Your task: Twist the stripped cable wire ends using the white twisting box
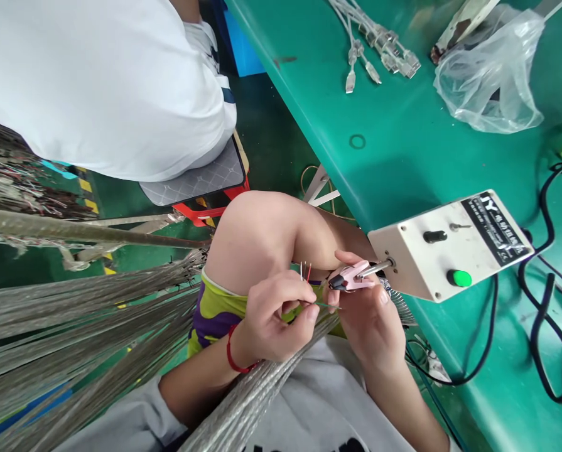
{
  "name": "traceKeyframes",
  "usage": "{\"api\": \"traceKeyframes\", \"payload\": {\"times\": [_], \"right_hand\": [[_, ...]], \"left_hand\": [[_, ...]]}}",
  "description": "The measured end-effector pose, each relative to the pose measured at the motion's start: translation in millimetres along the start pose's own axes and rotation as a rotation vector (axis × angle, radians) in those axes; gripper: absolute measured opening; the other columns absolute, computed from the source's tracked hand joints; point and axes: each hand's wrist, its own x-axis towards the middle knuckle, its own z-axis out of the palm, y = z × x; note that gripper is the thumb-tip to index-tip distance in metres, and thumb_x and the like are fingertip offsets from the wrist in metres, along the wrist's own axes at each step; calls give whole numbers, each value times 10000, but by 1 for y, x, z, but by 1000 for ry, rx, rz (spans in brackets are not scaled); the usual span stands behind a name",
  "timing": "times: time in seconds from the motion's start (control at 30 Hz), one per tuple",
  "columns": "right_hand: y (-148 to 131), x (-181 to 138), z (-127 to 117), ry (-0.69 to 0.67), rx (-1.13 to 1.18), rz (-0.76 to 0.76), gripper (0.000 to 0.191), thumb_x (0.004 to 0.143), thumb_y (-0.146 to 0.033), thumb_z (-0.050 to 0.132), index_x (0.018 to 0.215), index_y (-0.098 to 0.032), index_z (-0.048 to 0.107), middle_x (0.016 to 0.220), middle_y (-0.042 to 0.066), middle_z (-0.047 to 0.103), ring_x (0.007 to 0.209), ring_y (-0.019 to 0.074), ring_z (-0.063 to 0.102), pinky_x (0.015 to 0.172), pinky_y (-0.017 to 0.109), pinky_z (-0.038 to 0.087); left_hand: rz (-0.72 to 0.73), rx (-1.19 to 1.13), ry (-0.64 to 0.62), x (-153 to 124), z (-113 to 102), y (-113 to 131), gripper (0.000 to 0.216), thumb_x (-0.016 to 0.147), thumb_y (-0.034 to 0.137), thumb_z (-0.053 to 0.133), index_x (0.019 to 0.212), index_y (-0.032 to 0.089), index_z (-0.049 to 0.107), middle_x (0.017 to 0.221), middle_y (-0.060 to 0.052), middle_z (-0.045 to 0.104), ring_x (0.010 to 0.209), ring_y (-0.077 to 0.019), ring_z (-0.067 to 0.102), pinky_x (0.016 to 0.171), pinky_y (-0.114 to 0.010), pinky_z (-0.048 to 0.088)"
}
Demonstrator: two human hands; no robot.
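Several thin wires (308, 272), with white, red and green ones showing, are pinched between the thumb and fingers of my left hand (281, 314). The green wire points toward my other hand. A small pink clip (355, 276) with black tips sits on the end of a metal shaft (375, 268). My right hand (372, 320) is cupped around and below this clip, its fingers apart and partly hidden behind it. Whether they touch the clip, I cannot tell. A bundle of grey braided cables (262, 402) runs across my lap under my left forearm.
The shaft comes from a white box (443, 245) with a black knob and a green button on the green table (403, 157). USB cables (384, 47), a plastic bag (490, 75) and black cords (547, 326) lie there. Another person (120, 81) sits at left near hanging cables (87, 314).
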Motion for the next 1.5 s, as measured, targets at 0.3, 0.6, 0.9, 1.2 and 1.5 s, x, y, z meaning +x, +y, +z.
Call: {"api": "traceKeyframes", "payload": {"times": [0.3,0.6,0.9,1.2,1.5], "right_hand": [[9,14,4,62,138,-48,435,1109,-679,862,1326,-303,894,530,-88,502,496,163,330,526,293,392],[16,11,5,43,35,-69,527,1138,-769,769,1329,-291,878,638,-55,540,564,175,380,572,319,418],[12,12,7,20,33,-127,326,1211,-583,729,1291,-305,878,645,-67,368,613,189,337,607,322,371],[15,11,6,46,-27,-114,393,1182,-660,732,1278,-295,845,616,-78,336,585,197,320,586,334,348],[6,12,-9,-141,-139,0,772,1180,-875,550,1425,-224,882,519,-53,525,498,196,415,561,349,383]], "left_hand": [[-39,20,33,-4,3,-2,147,1117,160,814,1178,245,711,818,53,667,585,-96,493,540,-231,431],[-37,74,54,1,5,-4,148,1101,155,818,1120,247,704,772,61,689,549,-94,537,548,-232,479],[-23,81,47,2,7,-7,133,1119,160,805,1111,239,700,781,64,680,550,-80,519,551,-219,480],[-53,113,25,-2,9,-8,175,1083,139,838,1121,243,701,832,44,740,557,-85,538,550,-217,484],[-69,106,10,2,8,-6,200,1048,111,846,1086,252,710,739,71,687,538,-97,547,537,-222,467]]}}
